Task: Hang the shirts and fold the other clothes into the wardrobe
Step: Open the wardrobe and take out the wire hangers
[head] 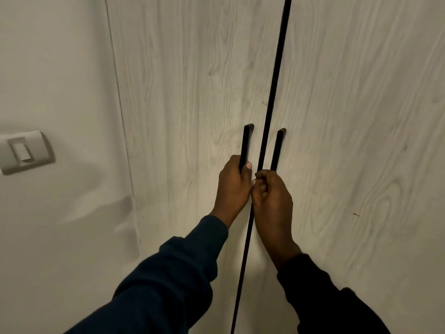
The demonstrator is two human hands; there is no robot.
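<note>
The left hand [232, 183] and right hand [271, 194] are gripping the black handles [245, 145] of the shut wardrobe doors [192, 92], so no clothes are being stored yet.

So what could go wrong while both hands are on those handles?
The left hand and right hand touch at the gap between the doors, so knuckles may knock as the doors swing. Both grip the handles low down, so fingers could slip off.
</note>
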